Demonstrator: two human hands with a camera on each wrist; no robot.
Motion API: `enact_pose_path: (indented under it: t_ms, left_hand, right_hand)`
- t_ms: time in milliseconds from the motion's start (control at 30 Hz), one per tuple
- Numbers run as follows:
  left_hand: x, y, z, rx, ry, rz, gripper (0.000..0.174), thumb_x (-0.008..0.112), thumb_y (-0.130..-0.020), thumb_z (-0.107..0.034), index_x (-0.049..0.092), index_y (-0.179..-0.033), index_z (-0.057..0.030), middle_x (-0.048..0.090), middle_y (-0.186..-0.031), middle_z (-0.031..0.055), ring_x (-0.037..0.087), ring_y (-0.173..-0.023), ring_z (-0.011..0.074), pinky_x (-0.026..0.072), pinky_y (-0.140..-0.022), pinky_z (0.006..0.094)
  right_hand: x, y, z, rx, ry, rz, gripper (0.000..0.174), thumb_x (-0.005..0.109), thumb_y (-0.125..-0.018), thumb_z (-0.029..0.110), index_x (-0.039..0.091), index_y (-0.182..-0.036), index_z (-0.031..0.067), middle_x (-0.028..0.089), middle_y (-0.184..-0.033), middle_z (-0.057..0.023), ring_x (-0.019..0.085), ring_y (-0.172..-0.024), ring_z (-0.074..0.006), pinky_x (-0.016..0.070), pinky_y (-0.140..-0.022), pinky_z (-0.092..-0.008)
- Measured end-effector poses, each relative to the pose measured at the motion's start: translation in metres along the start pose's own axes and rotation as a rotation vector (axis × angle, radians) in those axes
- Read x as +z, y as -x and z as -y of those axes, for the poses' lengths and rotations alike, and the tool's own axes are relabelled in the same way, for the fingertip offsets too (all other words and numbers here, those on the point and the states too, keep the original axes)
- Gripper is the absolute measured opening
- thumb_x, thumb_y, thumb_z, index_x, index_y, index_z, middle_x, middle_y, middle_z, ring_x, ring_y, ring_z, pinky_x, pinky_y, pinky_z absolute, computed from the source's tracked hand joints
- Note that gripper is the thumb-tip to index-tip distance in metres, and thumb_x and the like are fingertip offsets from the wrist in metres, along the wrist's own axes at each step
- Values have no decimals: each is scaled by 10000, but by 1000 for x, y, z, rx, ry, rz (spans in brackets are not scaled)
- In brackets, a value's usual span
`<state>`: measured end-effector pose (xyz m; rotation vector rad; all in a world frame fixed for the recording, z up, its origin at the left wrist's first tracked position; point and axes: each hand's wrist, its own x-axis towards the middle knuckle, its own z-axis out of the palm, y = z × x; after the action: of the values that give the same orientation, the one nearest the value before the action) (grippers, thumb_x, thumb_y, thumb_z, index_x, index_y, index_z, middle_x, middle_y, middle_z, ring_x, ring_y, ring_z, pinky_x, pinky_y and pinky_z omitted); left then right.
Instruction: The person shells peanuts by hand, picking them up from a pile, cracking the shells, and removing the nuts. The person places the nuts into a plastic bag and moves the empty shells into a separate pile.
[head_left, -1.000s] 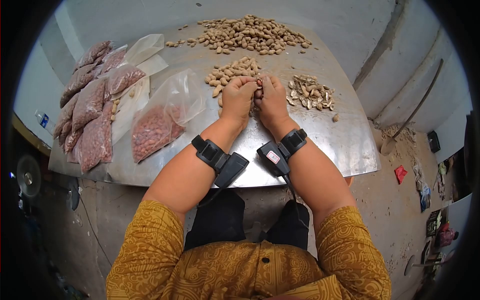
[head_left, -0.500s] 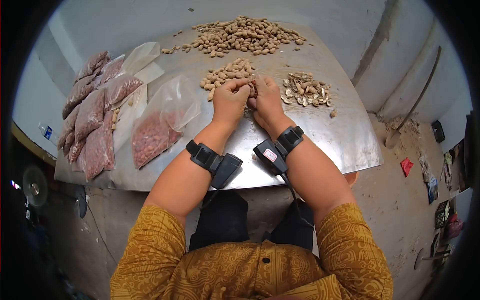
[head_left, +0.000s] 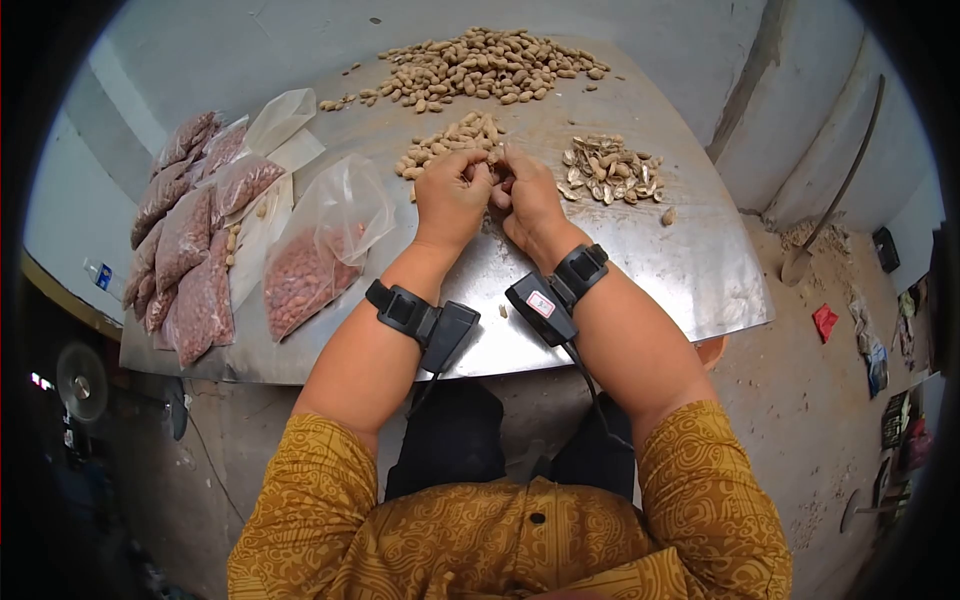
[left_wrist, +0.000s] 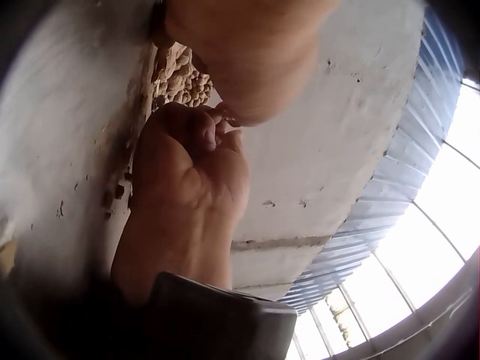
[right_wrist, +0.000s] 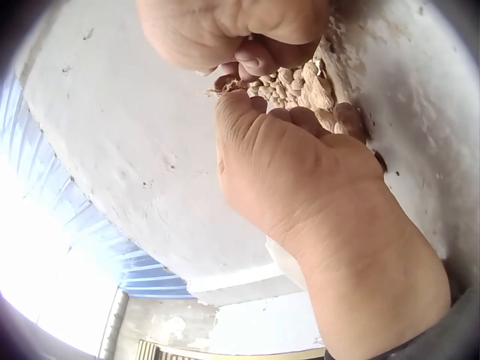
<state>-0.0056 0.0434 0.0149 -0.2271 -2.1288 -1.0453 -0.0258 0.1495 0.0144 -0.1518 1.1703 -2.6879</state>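
Over the table my left hand (head_left: 450, 200) and right hand (head_left: 535, 203) meet, fingertips together. Between them they pinch a peanut shell (right_wrist: 227, 85), brown with a ragged pale edge in the right wrist view. Fingers hide most of it, and I cannot tell whether kernels are inside. In the left wrist view the right hand (left_wrist: 191, 165) has its fingers curled inward. Just beyond the left hand lies a small pile of unshelled peanuts (head_left: 455, 140). Right of the right hand is a heap of split empty shells (head_left: 612, 172).
A larger heap of unshelled peanuts (head_left: 490, 65) covers the table's far end. At left stands an open clear bag of red kernels (head_left: 310, 285), beside several filled bags (head_left: 185, 235). One loose peanut (head_left: 668, 216) lies near the shells. A shovel (head_left: 797, 265) leans against the wall.
Both hands stay together and shift slightly; red kernels seen at the fingertips earlier are now hidden, with pale shell showing there. The head view has turned a little.
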Motion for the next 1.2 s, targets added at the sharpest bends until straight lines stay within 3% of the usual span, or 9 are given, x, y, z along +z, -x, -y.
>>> enact_pose_path:
  t_ms: [200, 500, 600, 700, 833, 933, 1033, 1100, 1200]
  left_hand:
    - [-1, -2, 2, 65, -33, -24, 159, 611, -768, -107, 658, -893, -21, 615, -720, 67, 565, -629, 115, 451, -583, 240]
    - [-1, -3, 0, -368, 441, 64, 163, 597, -807, -90, 645, -922, 14, 635, -752, 8, 551, -631, 85, 453, -590, 223]
    - [-2, -10, -12, -340, 424, 35, 193, 605, -802, -108, 638, -941, 21, 638, -726, 25, 562, -636, 90, 452, -595, 210]
    - [6, -27, -33, -92, 287, 10, 239, 597, -814, -170, 634, -960, 15, 641, -728, 46, 584, -686, 128, 462, -636, 235]
    - [35, -51, -46, 192, 123, 199, 309, 572, -828, -239, 614, -1034, -12, 636, -871, 92, 593, -782, 181, 464, -713, 286]
    - [42, -53, -46, 193, 108, 160, 340, 563, -835, -248, 590, -1088, -23, 614, -989, 111, 582, -859, 186, 454, -767, 292]
    - [20, -46, -41, -36, 395, 109, 349, 564, -837, -213, 566, -1119, -8, 596, -1033, 108, 564, -899, 158, 445, -785, 263]
    - [-2, -27, -46, -363, 708, 140, 342, 566, -835, -179, 560, -1123, 4, 593, -1027, 98, 551, -918, 138, 439, -791, 243]
    - [-5, -3, -23, -252, 613, 48, 281, 576, -775, -49, 593, -1048, 15, 580, -903, 93, 565, -835, 156, 462, -738, 257]
  right_hand:
    - [-12, -13, -4, 168, -227, 95, 145, 476, -854, 159, 500, -753, 57, 469, -604, -31, 343, -403, -105, 231, -377, -255]
    - [-3, -2, 2, 228, -20, 157, 94, 428, -813, 43, 520, -797, 52, 489, -608, -36, 355, -375, -108, 252, -364, -246]
    - [-1, -1, 0, 266, -25, 241, 101, 429, -833, 77, 516, -782, 71, 473, -579, -21, 356, -375, -89, 247, -363, -234]
    - [3, 4, 3, 270, 42, 224, 128, 437, -862, 139, 510, -762, 106, 453, -552, 3, 360, -374, -76, 251, -365, -223]
    - [-8, -4, -3, 319, -81, 362, 300, 505, -867, 361, 542, -913, 67, 596, -844, -70, 601, -750, -182, 528, -646, -326]
    - [-4, -9, -1, 233, -197, 102, 283, 418, -913, 334, 528, -837, 85, 475, -603, -1, 403, -435, -83, 279, -393, -210]
    - [-26, -15, 3, 109, -548, 377, 426, 357, -930, 396, 511, -992, 4, 527, -706, -65, 504, -557, -129, 413, -483, -220]
    - [-13, -9, 9, 74, -548, 130, 507, 317, -932, 430, 463, -1083, -31, 543, -795, -116, 548, -667, -187, 482, -605, -274]
    - [-10, -9, 7, 48, -548, 77, 576, 290, -927, 464, 410, -1153, -51, 530, -983, -190, 556, -900, -294, 482, -856, -409]
